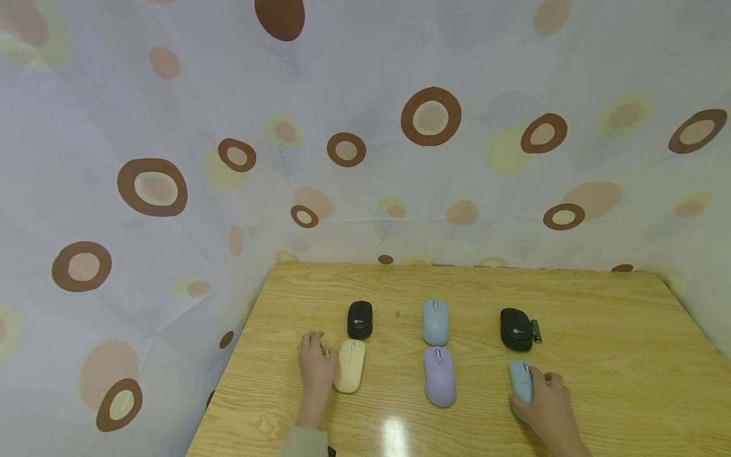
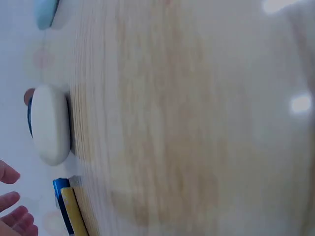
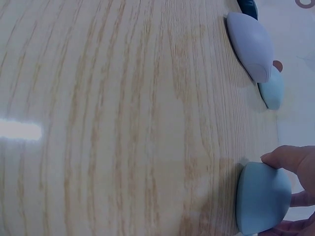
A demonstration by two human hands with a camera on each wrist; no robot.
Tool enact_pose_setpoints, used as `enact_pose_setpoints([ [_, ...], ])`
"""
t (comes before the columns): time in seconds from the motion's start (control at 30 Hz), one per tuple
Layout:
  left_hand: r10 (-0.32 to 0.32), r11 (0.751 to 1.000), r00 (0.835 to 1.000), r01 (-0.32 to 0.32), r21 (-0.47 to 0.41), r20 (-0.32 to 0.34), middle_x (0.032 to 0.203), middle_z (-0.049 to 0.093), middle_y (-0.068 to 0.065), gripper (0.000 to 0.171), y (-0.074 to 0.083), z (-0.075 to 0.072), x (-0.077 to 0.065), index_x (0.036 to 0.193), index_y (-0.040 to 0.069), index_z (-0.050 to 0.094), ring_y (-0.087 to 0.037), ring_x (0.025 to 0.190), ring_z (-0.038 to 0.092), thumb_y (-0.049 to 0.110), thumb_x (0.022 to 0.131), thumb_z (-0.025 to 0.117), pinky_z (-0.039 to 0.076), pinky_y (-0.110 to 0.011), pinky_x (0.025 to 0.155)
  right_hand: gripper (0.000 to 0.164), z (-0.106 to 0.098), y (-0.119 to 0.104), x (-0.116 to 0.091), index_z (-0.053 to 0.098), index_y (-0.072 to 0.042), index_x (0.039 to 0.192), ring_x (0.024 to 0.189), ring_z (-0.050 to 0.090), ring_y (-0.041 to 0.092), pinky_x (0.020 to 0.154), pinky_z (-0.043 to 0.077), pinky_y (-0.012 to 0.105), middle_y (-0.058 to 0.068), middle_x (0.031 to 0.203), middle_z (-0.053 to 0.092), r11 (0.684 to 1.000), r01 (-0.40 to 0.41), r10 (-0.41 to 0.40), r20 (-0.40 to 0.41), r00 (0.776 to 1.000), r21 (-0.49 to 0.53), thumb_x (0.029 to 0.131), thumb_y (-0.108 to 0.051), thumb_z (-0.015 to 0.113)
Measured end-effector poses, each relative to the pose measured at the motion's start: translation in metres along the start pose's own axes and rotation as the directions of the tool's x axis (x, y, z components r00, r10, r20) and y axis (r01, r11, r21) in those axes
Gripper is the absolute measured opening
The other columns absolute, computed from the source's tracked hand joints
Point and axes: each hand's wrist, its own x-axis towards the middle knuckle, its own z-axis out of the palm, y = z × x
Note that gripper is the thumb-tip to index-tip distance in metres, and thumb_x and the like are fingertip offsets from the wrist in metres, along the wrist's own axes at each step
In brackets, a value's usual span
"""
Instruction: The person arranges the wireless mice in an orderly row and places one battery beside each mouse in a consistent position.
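Surroundings: one wooden table [image 1: 617,362], light grain, glossy, with glare at its front; one patterned cloth [image 1: 365,70], pale with brown rings and spots, hanging behind and at the sides.

Back row, left to right: one left black mouse [image 1: 360,319]; one rear blue mouse [image 1: 436,322]; one right black mouse [image 1: 516,329], with one green battery [image 1: 535,331] lying just beside its right side.

Front row: one yellow mouse [image 1: 350,366], just in front of the left black mouse; one purple mouse [image 1: 440,376], close in front of the rear blue mouse, well apart from both hands and between them; one front blue mouse [image 1: 520,381], in front of the right black mouse, at the table surface, its right side partly covered by the hand.

Near the left fingers, seen from the left wrist: one blue cylinder [image 2: 60,185] and one yellow cylinder [image 2: 74,211], side by side; the hand hides them from the head view.

Hands: left hand [image 1: 317,367], beside the yellow mouse, fingers apart and loosely bent, grasping nothing visible; thumb near that mouse, contact not certain; pale sleeve [image 1: 305,442] at its wrist; right hand [image 1: 549,403], fingers bent round the front blue mouse, thumb on its left side, gripping it, forearm entering from the lower right.
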Motion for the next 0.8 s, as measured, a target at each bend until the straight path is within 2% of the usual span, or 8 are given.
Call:
enact_pose_setpoints([
  [0.1, -0.049, 0.995, 0.999, 0.050, 0.081, -0.016, 0.109, 0.049, -0.023, 0.034, -0.011, -0.007, 0.008, 0.108, -0.008, 0.057, -0.038, 0.098, 0.047, -0.001, 0.075, 0.063, 0.048, -0.046, 0.075, 0.069, 0.000, 0.001, 0.000, 0.037, 0.019, 0.121, 0.090, 0.044, 0.054, 0.069, 0.044, 0.057, 0.043, 0.107, 0.035, 1.000, -0.001, 0.001, -0.001, 1.000, 0.001, 0.076, -0.024, 0.067],
  [0.2, -0.113, 0.984, 0.993, 0.109, 0.138, 0.022, 0.107, 0.047, -0.025, 0.038, -0.021, -0.014, 0.014, 0.111, -0.010, 0.054, -0.039, 0.094, 0.046, 0.002, 0.076, 0.064, 0.048, -0.045, 0.072, 0.070, 0.000, 0.001, 0.000, 0.037, 0.019, 0.122, 0.091, 0.044, 0.055, 0.070, 0.044, 0.057, 0.043, 0.108, 0.034, 1.000, -0.006, 0.006, 0.002, 1.000, 0.006, 0.076, -0.024, 0.067],
  [0.4, -0.197, 0.967, 0.976, 0.178, 0.180, 0.092, 0.105, 0.047, -0.030, 0.044, -0.034, -0.022, 0.022, 0.114, -0.011, 0.051, -0.045, 0.092, 0.047, 0.005, 0.075, 0.066, 0.046, -0.050, 0.074, 0.070, 0.000, 0.000, 0.000, 0.035, 0.018, 0.123, 0.094, 0.042, 0.055, 0.071, 0.043, 0.057, 0.043, 0.110, 0.033, 1.000, -0.023, 0.023, 0.018, 1.000, 0.018, 0.077, -0.025, 0.067],
  [0.6, -0.222, 0.960, 0.964, 0.190, 0.205, 0.145, 0.102, 0.050, -0.031, 0.044, -0.040, -0.022, 0.027, 0.113, -0.011, 0.052, -0.045, 0.090, 0.050, 0.006, 0.075, 0.065, 0.047, -0.049, 0.075, 0.070, -0.001, 0.000, -0.001, 0.036, 0.018, 0.123, 0.093, 0.041, 0.055, 0.070, 0.044, 0.057, 0.043, 0.109, 0.033, 1.000, -0.017, 0.016, 0.010, 1.000, 0.015, 0.077, -0.024, 0.067],
  [0.8, -0.193, 0.966, 0.967, 0.158, 0.205, 0.165, 0.086, 0.053, -0.024, 0.028, -0.038, -0.021, 0.028, 0.098, -0.011, 0.057, -0.035, 0.076, 0.055, 0.000, 0.074, 0.064, 0.049, -0.044, 0.067, 0.070, 0.000, -0.001, -0.001, 0.036, 0.018, 0.123, 0.093, 0.041, 0.056, 0.070, 0.044, 0.057, 0.042, 0.109, 0.033, 1.000, -0.014, 0.014, 0.005, 1.000, 0.022, 0.078, -0.024, 0.067],
])
